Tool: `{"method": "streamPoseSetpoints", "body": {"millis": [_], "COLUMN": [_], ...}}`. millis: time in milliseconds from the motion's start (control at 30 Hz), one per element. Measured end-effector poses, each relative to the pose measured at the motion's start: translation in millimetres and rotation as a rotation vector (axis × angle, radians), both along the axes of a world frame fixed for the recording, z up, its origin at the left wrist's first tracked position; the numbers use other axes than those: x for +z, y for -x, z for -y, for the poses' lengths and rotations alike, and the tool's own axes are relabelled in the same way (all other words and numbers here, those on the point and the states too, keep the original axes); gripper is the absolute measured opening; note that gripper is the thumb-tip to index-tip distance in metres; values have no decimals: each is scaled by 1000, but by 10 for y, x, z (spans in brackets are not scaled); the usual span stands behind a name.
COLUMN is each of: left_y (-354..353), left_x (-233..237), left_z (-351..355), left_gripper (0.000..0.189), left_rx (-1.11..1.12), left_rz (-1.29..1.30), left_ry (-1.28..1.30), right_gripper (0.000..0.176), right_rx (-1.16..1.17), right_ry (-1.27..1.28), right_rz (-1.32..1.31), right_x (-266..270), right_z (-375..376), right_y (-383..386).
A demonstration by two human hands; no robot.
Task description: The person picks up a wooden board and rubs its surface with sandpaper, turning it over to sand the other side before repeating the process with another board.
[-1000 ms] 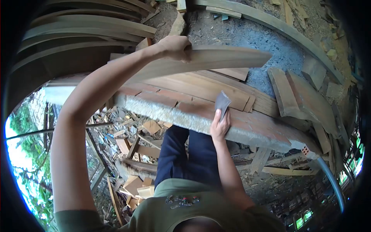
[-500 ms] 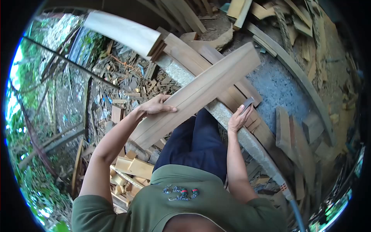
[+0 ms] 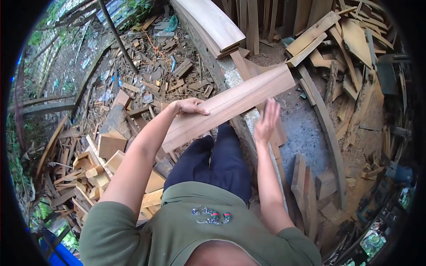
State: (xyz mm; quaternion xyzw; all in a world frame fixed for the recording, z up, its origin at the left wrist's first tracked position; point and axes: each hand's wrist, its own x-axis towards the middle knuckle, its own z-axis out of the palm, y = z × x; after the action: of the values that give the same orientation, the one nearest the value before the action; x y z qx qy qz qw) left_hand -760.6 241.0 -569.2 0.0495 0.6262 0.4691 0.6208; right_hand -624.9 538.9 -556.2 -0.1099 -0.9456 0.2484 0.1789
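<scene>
A long, smooth plank (image 3: 235,99) with visible grain slants across in front of me. My left hand (image 3: 191,107) is closed on its near edge, thumb lying on the upper face and the other fingers mostly hidden. Just off the plank's lower edge, toward its far end, is my right hand (image 3: 267,120). Its fingers are stretched out and a little blurred, and I see nothing in them. Beneath the plank runs a pale, rough beam (image 3: 252,126). A stack of planed boards (image 3: 213,26) rests farther up along the beam.
Wood offcuts (image 3: 111,144) lie heaped at the left. Ash-grey ground (image 3: 306,137) spreads to the right, bordered by a long curved board (image 3: 326,119). Short planks (image 3: 301,179) lean near the beam, and a pile of scrap boards (image 3: 350,48) fills the upper right.
The small dark block that my right hand held no longer shows, and those fingers have straightened out. The view has shifted. My left hand still grips the plank.
</scene>
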Motion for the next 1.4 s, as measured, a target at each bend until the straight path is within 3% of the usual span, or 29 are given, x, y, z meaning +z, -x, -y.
{"method": "streamPoseSetpoints", "body": {"millis": [100,167,267,333,400,467,533,567,600,667,767,933,1000,1067,1133,1267,1333,1367,1400], "left_y": [36,70,-15,-181,-411,-756,-1115,-1283,-1470,-1613,-1691,-1426,-1224,-1125,-1024,-894,-877,-867,-860], "left_x": [-99,-53,-113,222,104,-149,-48,69,-234,122,-3,263,527,504,526,840,931,958,986], "left_z": [-26,-55,129,376,801,1291,1471,1417,1505,1089,1113,1191,1088,1153,1197,1157,1134,1137,1128], "left_gripper": [59,61,65,64,63,65,77,85,86,80,74,63,57,54,50,52,53,55,55], "left_rx": [-44,-101,-140,128,459,960,1212,1264,1327,1357,1487,1380,1403,1386,1347,1271,1289,1263,1260], "left_rz": [-202,-290,-665,-810,-1149,-915,-541,-229,58,146,300,299,227,209,196,216,177,167,162], "left_ry": [75,160,301,382,598,613,488,401,79,-36,-117,-124,-272,-312,-367,-392,-440,-454,-458], "right_gripper": [51,50,50,50,50,49,48,48,48,51,50,51,54,54,51,57,48,43,43], "right_rx": [17,-69,-81,-69,-86,-75,-77,-80,-65,-69,-51,-108,-17,220,458,869,606,363,189], "right_ry": [-21,-228,-255,-281,-264,-268,-276,-277,-275,-272,-249,-251,-362,-310,1,-25,-76,110,119], "right_rz": [105,266,201,230,239,236,241,262,268,255,293,480,310,232,157,111,53,150,180], "right_x": [-87,-323,-375,-376,-357,-364,-389,-400,-403,-411,-425,-317,-513,-161,154,421,223,5,-195], "right_z": [18,-43,-17,-30,-16,-24,-25,-28,-13,-47,-86,9,286,815,1229,1204,801,576,320], "right_y": [611,840,834,823,829,846,833,839,842,830,849,888,764,515,272,178,315,364,409]}}
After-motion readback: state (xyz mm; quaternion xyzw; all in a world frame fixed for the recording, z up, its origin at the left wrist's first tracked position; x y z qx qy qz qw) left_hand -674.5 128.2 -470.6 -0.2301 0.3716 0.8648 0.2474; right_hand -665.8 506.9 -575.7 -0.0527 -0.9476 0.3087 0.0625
